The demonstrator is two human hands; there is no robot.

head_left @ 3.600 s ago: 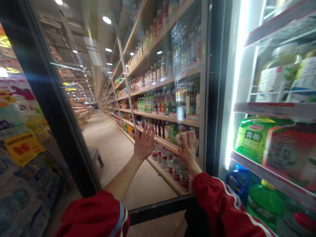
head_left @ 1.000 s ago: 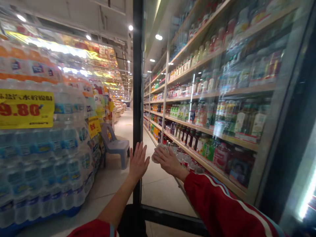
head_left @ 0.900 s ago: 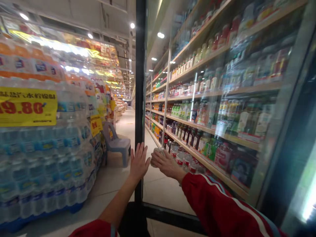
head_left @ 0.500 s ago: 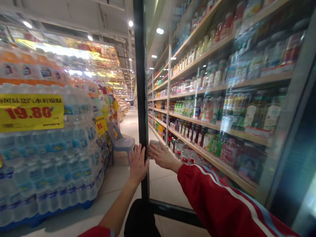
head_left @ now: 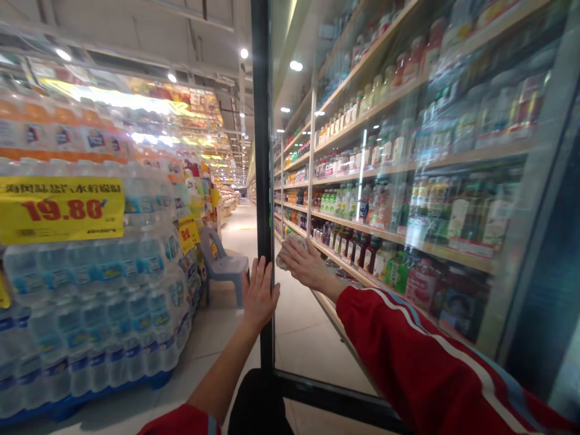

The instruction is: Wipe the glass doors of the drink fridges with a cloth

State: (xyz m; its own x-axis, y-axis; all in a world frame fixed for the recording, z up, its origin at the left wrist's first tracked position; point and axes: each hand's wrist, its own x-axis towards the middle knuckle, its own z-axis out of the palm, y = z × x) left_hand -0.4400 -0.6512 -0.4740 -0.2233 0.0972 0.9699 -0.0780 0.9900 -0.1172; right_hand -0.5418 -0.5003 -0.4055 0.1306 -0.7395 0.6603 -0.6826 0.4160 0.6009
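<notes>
A glass door [head_left: 317, 344] in a black frame [head_left: 264, 181] stands open in front of me. My left hand [head_left: 260, 293] lies against the frame's upright edge, fingers stretched out and spread, holding nothing. On the glass just right of the frame, my right hand [head_left: 308, 264] presses a crumpled pale cloth [head_left: 286, 252] flat under its fingers. Part of the cloth is hidden by that hand. Bottled drinks [head_left: 362, 248] on shelves show through or reflect in the glass.
Shrink-wrapped water bottles [head_left: 104, 314] are stacked on a blue pallet [head_left: 58, 408] at left, with a yellow price sign [head_left: 61, 210]. A grey plastic chair [head_left: 224, 263] stands beyond my left hand. A tiled aisle [head_left: 242, 229] runs into the distance.
My right hand has slid up and slightly right across the glass with the cloth. My left hand remains at the frame, and the view has shifted a little.
</notes>
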